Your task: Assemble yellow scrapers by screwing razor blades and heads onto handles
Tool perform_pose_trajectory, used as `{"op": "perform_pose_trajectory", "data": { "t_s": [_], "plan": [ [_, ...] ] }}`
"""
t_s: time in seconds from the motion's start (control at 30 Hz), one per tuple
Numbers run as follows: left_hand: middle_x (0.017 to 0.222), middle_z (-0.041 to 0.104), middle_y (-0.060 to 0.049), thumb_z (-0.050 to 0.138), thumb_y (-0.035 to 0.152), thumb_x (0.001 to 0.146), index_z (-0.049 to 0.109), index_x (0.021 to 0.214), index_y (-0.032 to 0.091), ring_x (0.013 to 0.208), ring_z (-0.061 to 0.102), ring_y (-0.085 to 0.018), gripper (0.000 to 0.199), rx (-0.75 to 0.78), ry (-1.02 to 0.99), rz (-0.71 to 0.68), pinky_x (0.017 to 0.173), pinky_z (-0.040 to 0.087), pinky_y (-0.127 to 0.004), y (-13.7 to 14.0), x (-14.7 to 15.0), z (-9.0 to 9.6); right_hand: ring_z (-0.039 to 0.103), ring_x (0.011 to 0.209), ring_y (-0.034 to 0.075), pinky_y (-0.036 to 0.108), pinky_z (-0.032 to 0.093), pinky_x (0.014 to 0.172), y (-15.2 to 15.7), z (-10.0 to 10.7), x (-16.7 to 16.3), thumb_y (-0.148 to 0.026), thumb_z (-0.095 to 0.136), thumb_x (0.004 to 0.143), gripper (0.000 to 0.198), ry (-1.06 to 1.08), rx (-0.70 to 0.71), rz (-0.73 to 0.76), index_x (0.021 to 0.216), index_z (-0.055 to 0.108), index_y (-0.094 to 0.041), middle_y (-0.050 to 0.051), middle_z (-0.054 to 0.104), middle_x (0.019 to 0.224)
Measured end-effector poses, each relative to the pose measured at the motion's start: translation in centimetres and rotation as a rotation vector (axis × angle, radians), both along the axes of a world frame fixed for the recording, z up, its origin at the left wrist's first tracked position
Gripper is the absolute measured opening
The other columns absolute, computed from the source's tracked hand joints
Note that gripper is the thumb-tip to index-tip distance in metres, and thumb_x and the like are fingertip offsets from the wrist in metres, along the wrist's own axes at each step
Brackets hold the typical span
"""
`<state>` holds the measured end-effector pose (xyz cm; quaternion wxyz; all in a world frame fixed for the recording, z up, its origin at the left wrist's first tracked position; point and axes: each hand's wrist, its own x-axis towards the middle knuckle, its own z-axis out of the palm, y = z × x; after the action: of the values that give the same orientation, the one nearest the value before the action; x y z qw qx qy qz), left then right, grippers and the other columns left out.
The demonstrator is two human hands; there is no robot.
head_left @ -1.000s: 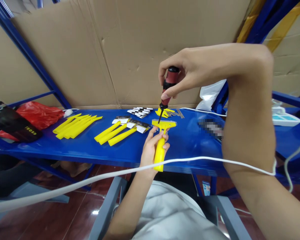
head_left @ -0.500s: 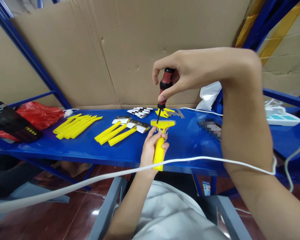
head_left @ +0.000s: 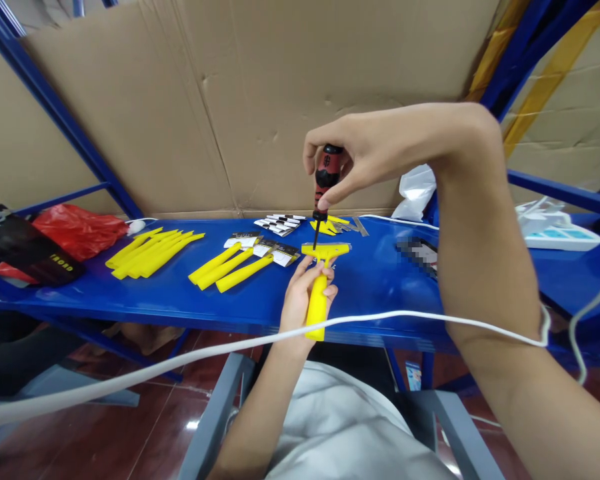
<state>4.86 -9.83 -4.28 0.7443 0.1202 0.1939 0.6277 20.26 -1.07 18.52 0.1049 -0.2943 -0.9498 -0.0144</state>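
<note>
My left hand (head_left: pixel 303 293) is closed round the handle of a yellow scraper (head_left: pixel 317 307), its wide head facing away from me. My right hand (head_left: pixel 343 157) grips a red and black screwdriver (head_left: pixel 329 168) from above. The shaft points down, slightly tilted, and its tip meets the left part of the scraper head. Any screw under the tip is too small to make out. Left of my left hand lie several yellow handles with black and white card labels (head_left: pixel 285 254). Beyond the scraper are small yellow pieces (head_left: pixel 325 227) and thin metal blades (head_left: pixel 361 227).
Several yellow handles (head_left: pixel 155 253) lie on the blue table (head_left: pixel 245 310) at left, near a red plastic bag (head_left: pixel 80 230) and a black bag. Folded cards (head_left: pixel 280 224) sit at the back. A phone-like object (head_left: pixel 420 257) lies right. A white cable (head_left: pixel 230 348) crosses in front.
My right hand and forearm have shifted slightly, and the screwdriver handle has moved a little down and left, with its tip still at the scraper head. My left hand keeps its hold.
</note>
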Motion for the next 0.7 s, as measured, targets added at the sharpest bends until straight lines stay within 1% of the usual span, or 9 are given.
{"op": "perform_pose_trajectory", "data": {
  "t_s": [0.1, 0.17, 0.23, 0.3, 0.4, 0.47, 0.57, 0.63, 0.7],
  "plan": [
    [0.134, 0.068, -0.020, 0.060, -0.002, 0.099, 0.051, 0.124, 0.021, 0.075, 0.070, -0.008, 0.035, -0.002, -0.002, 0.005, 0.054, 0.044, -0.014, -0.04, -0.02, 0.10, 0.069, 0.092, 0.022, 0.037, 0.043, 0.070, -0.01, 0.08, 0.11, -0.057, 0.086, 0.086, 0.042, -0.006, -0.039, 0.071, 0.116, 0.071, -0.032, 0.000, 0.079, 0.110],
    [0.133, 0.069, -0.019, 0.060, -0.001, 0.099, 0.052, 0.125, 0.021, 0.075, 0.070, -0.009, 0.035, -0.003, 0.003, 0.009, 0.054, 0.044, -0.014, -0.10, -0.02, 0.16, 0.068, 0.089, 0.021, 0.037, 0.044, 0.070, -0.09, 0.12, 0.11, -0.060, 0.084, 0.087, 0.038, -0.005, -0.032, 0.090, 0.111, 0.073, -0.031, -0.001, 0.079, 0.106],
    [0.133, 0.069, -0.017, 0.061, -0.001, 0.099, 0.052, 0.127, 0.022, 0.076, 0.070, -0.009, 0.037, -0.004, 0.010, 0.011, 0.054, 0.045, -0.015, -0.14, -0.03, 0.19, 0.067, 0.084, 0.022, 0.038, 0.041, 0.066, -0.18, 0.10, 0.02, -0.067, 0.083, 0.086, 0.042, 0.002, -0.019, 0.022, 0.100, 0.072, -0.029, 0.000, 0.079, 0.097],
    [0.134, 0.069, -0.018, 0.062, -0.001, 0.098, 0.052, 0.127, 0.022, 0.076, 0.070, -0.009, 0.038, -0.003, 0.016, 0.008, 0.055, 0.045, -0.015, -0.15, -0.03, 0.20, 0.067, 0.082, 0.025, 0.040, 0.039, 0.064, -0.15, 0.00, -0.08, -0.073, 0.083, 0.083, 0.048, 0.018, -0.004, -0.110, 0.095, 0.068, -0.029, 0.002, 0.080, 0.093],
    [0.135, 0.069, -0.019, 0.061, -0.001, 0.098, 0.051, 0.125, 0.021, 0.076, 0.069, -0.009, 0.036, -0.003, 0.016, 0.006, 0.055, 0.044, -0.014, -0.11, -0.03, 0.18, 0.068, 0.090, 0.030, 0.042, 0.042, 0.067, 0.17, -0.19, 0.00, -0.078, 0.085, 0.078, 0.058, 0.020, 0.007, -0.206, 0.105, 0.062, -0.032, 0.003, 0.080, 0.102],
    [0.134, 0.069, -0.019, 0.061, -0.001, 0.098, 0.052, 0.124, 0.021, 0.076, 0.069, -0.008, 0.035, -0.004, 0.014, 0.008, 0.055, 0.043, -0.014, -0.06, -0.02, 0.12, 0.068, 0.094, 0.030, 0.042, 0.044, 0.069, 0.37, -0.22, 0.18, -0.077, 0.085, 0.076, 0.062, 0.010, 0.005, -0.146, 0.112, 0.062, -0.033, 0.003, 0.078, 0.109],
    [0.133, 0.069, -0.018, 0.062, -0.001, 0.097, 0.053, 0.124, 0.021, 0.076, 0.069, -0.008, 0.036, 0.022, 0.027, 0.004, 0.054, 0.043, -0.014, -0.02, 0.00, -0.07, 0.066, 0.094, 0.026, 0.040, 0.044, 0.072, 0.29, -0.09, 0.26, -0.072, 0.082, 0.084, 0.050, 0.021, -0.005, 0.003, 0.114, 0.067, -0.034, 0.002, 0.076, 0.111],
    [0.133, 0.069, -0.017, 0.062, -0.002, 0.097, 0.055, 0.125, 0.021, 0.077, 0.069, -0.008, 0.036, 0.052, 0.037, -0.001, 0.054, 0.042, -0.014, 0.00, -0.01, -0.26, 0.063, 0.091, 0.023, 0.039, 0.042, 0.071, 0.04, 0.02, 0.10, -0.073, 0.078, 0.086, 0.045, 0.034, 0.018, 0.018, 0.106, 0.069, -0.034, 0.001, 0.075, 0.104],
    [0.133, 0.069, -0.017, 0.063, -0.002, 0.097, 0.056, 0.125, 0.021, 0.078, 0.070, -0.008, 0.036, 0.068, 0.037, -0.007, 0.054, 0.042, -0.013, 0.03, -0.04, -0.44, 0.061, 0.086, 0.023, 0.039, 0.040, 0.068, -0.17, 0.07, -0.08, -0.077, 0.076, 0.084, 0.048, 0.033, 0.041, -0.028, 0.101, 0.070, -0.033, 0.001, 0.073, 0.097]
  ]
}}
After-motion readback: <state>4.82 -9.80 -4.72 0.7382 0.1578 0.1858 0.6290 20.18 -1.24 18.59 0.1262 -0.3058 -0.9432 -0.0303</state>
